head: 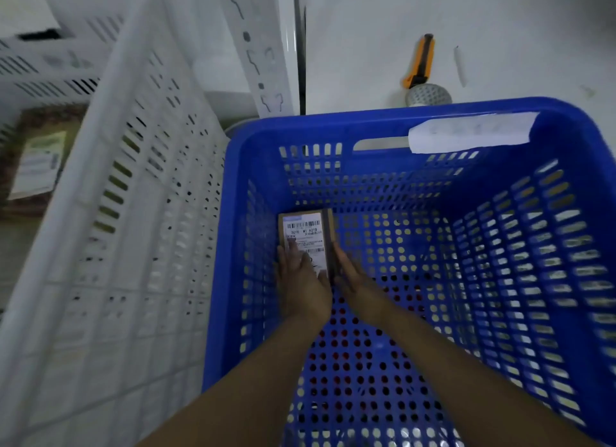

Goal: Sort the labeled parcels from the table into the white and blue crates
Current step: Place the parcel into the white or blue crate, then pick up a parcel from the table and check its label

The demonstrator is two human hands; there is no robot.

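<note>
Parcel (pixel 304 230) lay on the blue crate's (pixel 333 124) floor, in its far left corner. The left hand (pixel 301 286) rested flat on its label, fingers straight, and the right hand (pixel 354 280) pressed straight-fingered against its right side. White crate (pixel 133 213) stood just beside.

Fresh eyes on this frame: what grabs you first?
The blue crate fills centre and right. In its far-left corner, the left hand lies flat on a labeled parcel, the right hand against its right side. A white crate stands left; an orange knife lies beyond.
</note>
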